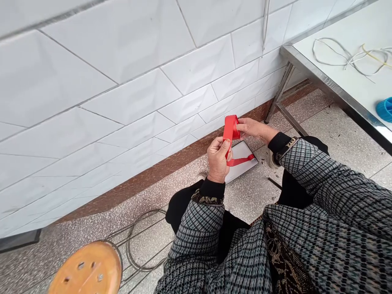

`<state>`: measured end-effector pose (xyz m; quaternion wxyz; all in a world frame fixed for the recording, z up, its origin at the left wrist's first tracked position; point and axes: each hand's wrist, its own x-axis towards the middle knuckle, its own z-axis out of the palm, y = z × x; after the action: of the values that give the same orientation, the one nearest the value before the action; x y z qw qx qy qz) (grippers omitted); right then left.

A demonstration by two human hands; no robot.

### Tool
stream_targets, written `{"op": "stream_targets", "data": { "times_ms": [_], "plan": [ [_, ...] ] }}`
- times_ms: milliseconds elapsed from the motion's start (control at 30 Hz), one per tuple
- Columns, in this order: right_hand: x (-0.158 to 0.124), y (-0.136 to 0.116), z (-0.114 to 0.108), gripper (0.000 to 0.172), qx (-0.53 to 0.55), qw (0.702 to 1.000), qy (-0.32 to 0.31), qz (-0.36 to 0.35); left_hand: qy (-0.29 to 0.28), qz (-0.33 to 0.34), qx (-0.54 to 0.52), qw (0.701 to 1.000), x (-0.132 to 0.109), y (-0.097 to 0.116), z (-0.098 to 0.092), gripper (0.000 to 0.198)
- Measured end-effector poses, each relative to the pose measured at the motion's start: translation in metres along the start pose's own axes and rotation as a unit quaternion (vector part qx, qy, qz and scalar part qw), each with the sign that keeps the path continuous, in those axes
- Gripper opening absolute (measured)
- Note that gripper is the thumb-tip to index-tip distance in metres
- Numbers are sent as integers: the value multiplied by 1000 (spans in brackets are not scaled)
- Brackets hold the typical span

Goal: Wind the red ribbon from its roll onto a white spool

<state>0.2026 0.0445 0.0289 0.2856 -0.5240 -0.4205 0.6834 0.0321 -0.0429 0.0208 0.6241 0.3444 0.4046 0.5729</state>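
A roll of red tape (231,125) is held up in front of me over the floor. My right hand (252,128) grips the roll from the right side, fingers closed on it. My left hand (218,160) is closed, pinching the pulled-out strip of red tape (240,161), which runs down from the roll and trails off to the right. Beneath the hands a flat white panel (241,152) with a dark border lies on the floor next to the wall.
A white tiled wall (122,81) with a brown skirting rises to the left. A steel-edged table (346,81) at upper right carries loose wires (349,57) and a blue object (385,109). A round wooden stool (87,269) and wire loops (143,241) sit at lower left.
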Motion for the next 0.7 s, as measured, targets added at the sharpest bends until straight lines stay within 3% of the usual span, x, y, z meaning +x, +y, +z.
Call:
{"op": "stream_targets", "data": {
  "times_ms": [200, 467, 700],
  "plan": [
    [-4, -2, 7, 28, 83, 995, -23, 44, 3, -1, 20, 1000, 0, -4, 1, 62],
    [-5, -3, 11, 27, 198, 973, -16, 117, 28, 0, 170, 985, 6, -19, -2, 46],
    [0, 4, 2, 29, 250, 951, -107, 148, -20, 28, 252, 967, 11, -20, -6, 36]
  ]
}}
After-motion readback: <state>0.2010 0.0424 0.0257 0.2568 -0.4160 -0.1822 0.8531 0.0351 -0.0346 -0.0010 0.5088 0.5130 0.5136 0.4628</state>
